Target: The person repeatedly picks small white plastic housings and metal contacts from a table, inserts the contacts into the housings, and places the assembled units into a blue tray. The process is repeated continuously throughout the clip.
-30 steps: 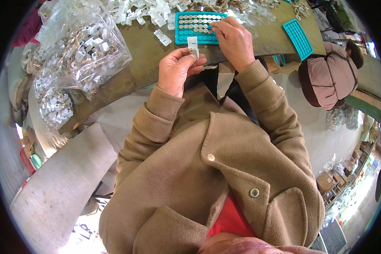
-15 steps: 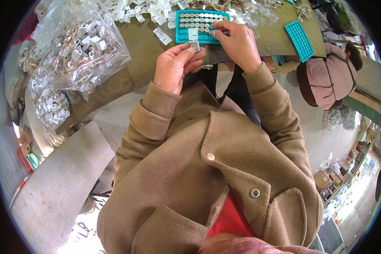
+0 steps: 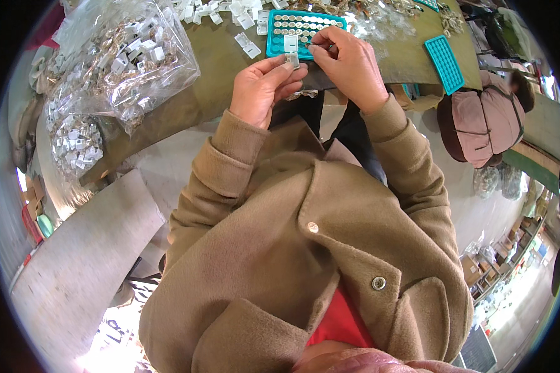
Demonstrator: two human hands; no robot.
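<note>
My left hand point(image 3: 258, 90) pinches a small white plastic case point(image 3: 291, 45) between thumb and fingers. The case is opened out, its lid part standing over the near edge of a teal tray point(image 3: 270, 38). Round silver discs like button cells point(image 3: 306, 25) fill the far rows of the tray, while the near rows show teal pockets. Just right of the case, my right hand point(image 3: 353, 69) is closed in a pinch, thumb and forefinger together over the tray's near part. Whatever sits between those fingertips is too small to make out.
Left on the table is a clear bag of white cases and thin wires point(image 3: 146, 59). Loose white cases point(image 3: 247, 45) lie beside and beyond the tray. Another teal tray point(image 3: 445, 64) lies at the right edge, near a person in a pink top point(image 3: 484, 121).
My right fingertips have come a little nearer and leftward, closer to the case. My left hand keeps hold of the case. The whole view has shifted slightly.
</note>
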